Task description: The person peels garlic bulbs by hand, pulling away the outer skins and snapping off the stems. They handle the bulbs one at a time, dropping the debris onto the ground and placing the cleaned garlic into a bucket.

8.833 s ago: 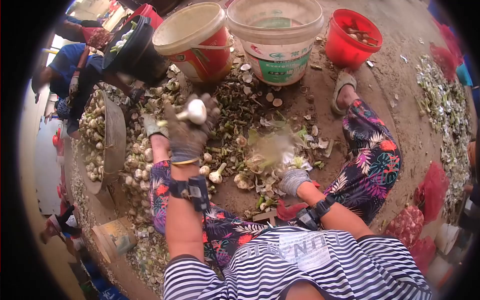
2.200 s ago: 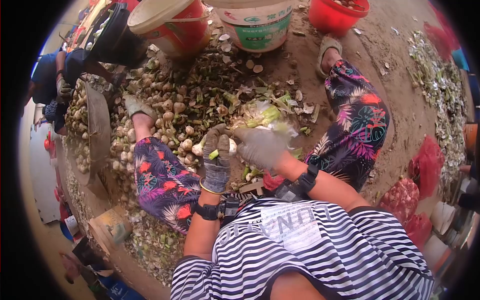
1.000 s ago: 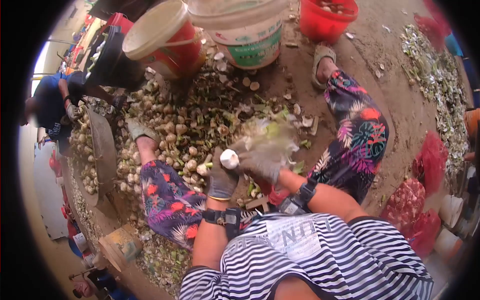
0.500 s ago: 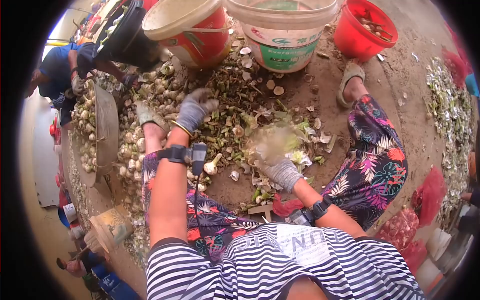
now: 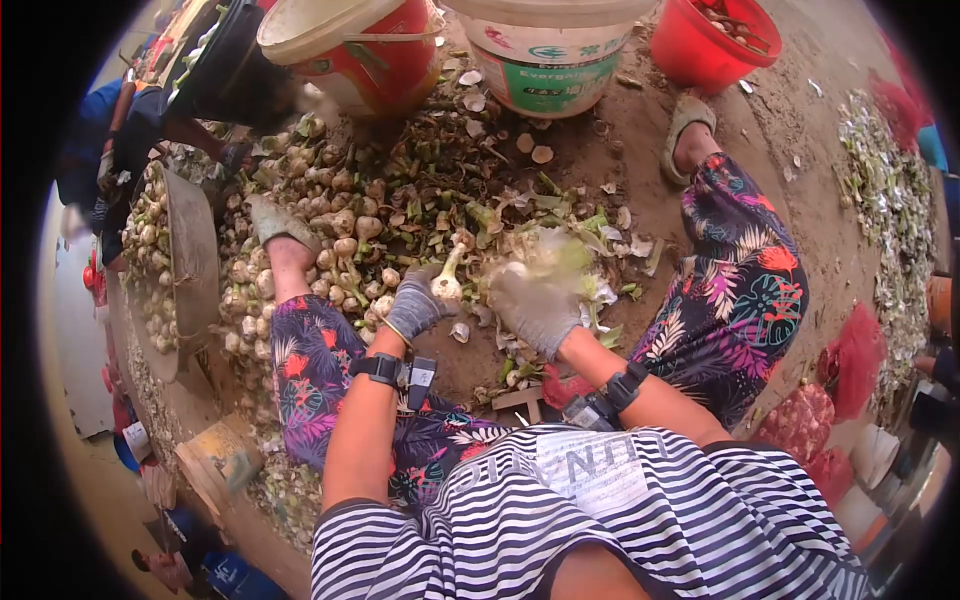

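My left hand [image 5: 416, 303], in a grey knit glove, is closed around a garlic bulb [image 5: 447, 288] whose stem points up and away. Close by on the right is my right hand [image 5: 538, 308], also gloved. A smear covers its fingers, so I cannot make out whether anything is in them. Leafy garlic trimmings [image 5: 580, 262] lie just beyond the right hand. To the left, a heap of garlic bulbs [image 5: 340, 200] with stems spreads over the ground and around my left shoe.
A red-and-white bucket [image 5: 385, 75], a white-and-green bucket [image 5: 560, 75] and a red bucket [image 5: 705, 50] stand ahead. At left, another person [image 5: 140, 135] is beside a curved metal sheet [image 5: 195, 250] with garlic behind it. Red mesh bags [image 5: 800, 420] lie at right.
My left hand has come back from over the heap toward my body and now grips a garlic bulb. My right hand stays near the same spot; its fingers are blurred.
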Available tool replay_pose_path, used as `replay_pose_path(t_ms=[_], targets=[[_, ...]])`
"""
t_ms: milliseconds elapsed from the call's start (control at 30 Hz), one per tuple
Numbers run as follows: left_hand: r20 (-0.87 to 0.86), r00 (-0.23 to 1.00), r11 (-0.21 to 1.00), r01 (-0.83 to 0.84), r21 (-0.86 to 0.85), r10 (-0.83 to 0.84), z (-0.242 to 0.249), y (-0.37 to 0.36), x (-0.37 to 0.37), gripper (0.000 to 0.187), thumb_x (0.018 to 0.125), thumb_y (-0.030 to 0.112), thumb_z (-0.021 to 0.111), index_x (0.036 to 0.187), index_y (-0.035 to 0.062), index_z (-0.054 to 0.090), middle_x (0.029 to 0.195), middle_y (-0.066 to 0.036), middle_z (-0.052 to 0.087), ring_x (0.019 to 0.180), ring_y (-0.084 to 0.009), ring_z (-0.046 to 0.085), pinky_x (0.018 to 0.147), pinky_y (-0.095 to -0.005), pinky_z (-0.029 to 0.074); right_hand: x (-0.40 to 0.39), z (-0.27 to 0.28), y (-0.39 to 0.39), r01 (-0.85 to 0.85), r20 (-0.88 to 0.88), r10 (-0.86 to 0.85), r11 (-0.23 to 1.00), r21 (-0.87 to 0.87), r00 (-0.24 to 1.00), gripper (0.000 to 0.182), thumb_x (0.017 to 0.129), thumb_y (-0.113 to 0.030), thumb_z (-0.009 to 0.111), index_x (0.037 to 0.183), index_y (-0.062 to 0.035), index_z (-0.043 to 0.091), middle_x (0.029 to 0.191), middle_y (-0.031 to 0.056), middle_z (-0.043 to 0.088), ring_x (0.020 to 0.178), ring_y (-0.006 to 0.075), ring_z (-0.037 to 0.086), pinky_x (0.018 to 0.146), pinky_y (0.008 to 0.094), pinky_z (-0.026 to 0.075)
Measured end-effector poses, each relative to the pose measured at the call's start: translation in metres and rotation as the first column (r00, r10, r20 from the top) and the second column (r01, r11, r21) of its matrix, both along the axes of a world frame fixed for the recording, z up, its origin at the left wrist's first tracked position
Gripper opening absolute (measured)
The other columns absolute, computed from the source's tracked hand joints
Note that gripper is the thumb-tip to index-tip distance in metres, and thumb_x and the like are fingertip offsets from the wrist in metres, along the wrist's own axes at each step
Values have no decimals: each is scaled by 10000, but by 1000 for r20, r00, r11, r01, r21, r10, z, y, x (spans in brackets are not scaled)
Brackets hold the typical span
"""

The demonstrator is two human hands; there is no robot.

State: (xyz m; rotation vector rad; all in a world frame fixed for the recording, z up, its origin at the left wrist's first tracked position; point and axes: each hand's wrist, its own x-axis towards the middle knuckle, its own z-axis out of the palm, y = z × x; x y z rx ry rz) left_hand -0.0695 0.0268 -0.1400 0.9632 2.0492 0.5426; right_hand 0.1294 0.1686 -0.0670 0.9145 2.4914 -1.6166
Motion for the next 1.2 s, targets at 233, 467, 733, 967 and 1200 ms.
replay_pose_path(t_ms=[233, 467, 733, 967, 1200], targets=[[-596, 792, 951, 271, 150, -132, 137, 35, 104, 561, 506, 208, 721, 1004, 14, 553, 946, -185, 535, 862, -338, 527, 811, -381, 443, 20, 30, 1, 22, -126, -32, 997, -80, 992, 259, 852, -241, 423, 869, -12, 542, 795, 194, 575, 784, 348, 552, 687, 395, 417], [22, 982, 954, -188, 234, 189, 117, 17, 116, 487, 604, 138, 720, 1030, -13, 538, 827, -98, 597, 720, -178, 587, 628, -281, 503, 42, -51, 0, -252, -363, 304, 950, 184, 881, 376, 832, -303, 466, 1106, -55, 535, 951, 199, 600, 853, 365, 578, 778, 403, 445], [-628, 777, 937, 248, 245, -42, 140, 26, 157, 590, 558, 206, 711, 1093, 55, 513, 1070, -213, 469, 997, -350, 469, 864, -448, 403, 48, 13, 14, -260, -14, 265, 936, -237, 964, 383, 655, -128, 637, 1020, -53, 550, 865, 98, 551, 770, 281, 559, 718, 342, 463], [982, -109, 764, -617, -189, 155, 108, -2, 132, 679, 721, 684, 438, 1092, 122, 524, 842, -59, 562, 662, -208, 517, 572, -363, 442, 58, 36, 21, -131, -384, 374, 840, 527, 844, 158, 709, -114, 494, 773, -21, 606, 646, 156, 573, 598, 267, 573, 549, 357, 468], [871, 211, 500, -865, -45, 444, 72, 5, 161, 679, 800, 647, 408, 1184, 91, 478, 1022, -92, 570, 878, -255, 559, 756, -400, 469, 42, 55, 5, -137, -17, 136, 987, -80, 991, 129, 707, -108, 570, 828, -66, 587, 789, 124, 591, 773, 257, 582, 660, 353, 455]])
